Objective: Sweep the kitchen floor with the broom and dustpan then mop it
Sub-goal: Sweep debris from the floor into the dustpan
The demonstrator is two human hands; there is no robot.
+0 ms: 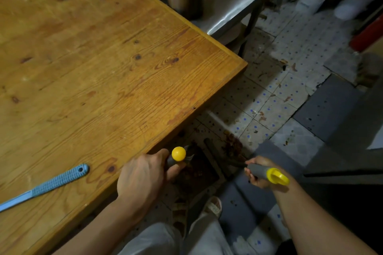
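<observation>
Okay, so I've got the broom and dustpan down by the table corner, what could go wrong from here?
1. The debris pile sits beside the dustpan, partly under the wooden table; a hard sweep may scatter it underneath.
2. Your left hand on the yellow-capped handle is close to the table edge and may knock it.
3. Your sandalled foot stands just behind the dustpan, so spilled dirt could land on it.
</observation>
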